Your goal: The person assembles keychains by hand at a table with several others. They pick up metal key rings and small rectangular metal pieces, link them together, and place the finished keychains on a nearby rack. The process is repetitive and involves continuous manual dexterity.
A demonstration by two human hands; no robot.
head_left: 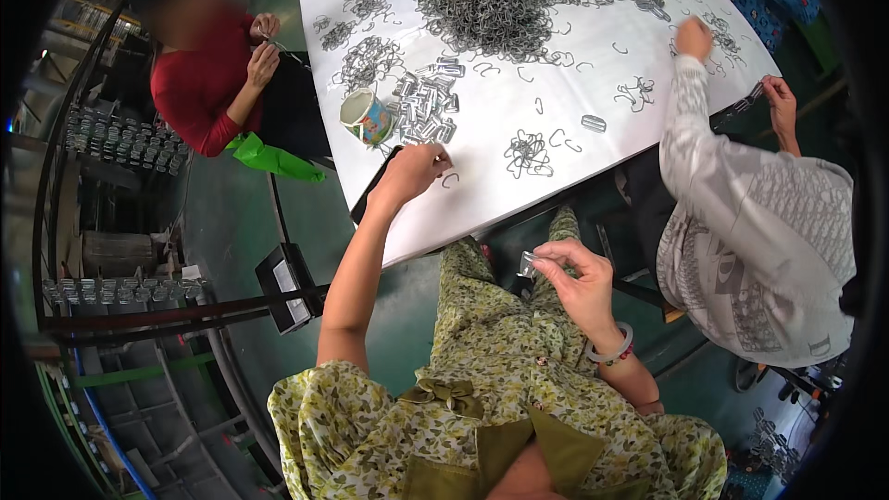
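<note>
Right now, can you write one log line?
left hand: near loose hook | right hand: pinching metal clip | patterned cup: on table

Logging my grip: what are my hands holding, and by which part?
Right hand: a small shiny piece, pinched near its right edge. Left hand: cannot tell.

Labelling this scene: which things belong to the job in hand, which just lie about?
Job, apparently:
shiny piece in right hand
wire hooks
silvery flat pieces

Lying about, apparently:
patterned cup
dark flat object beside left hand
</note>
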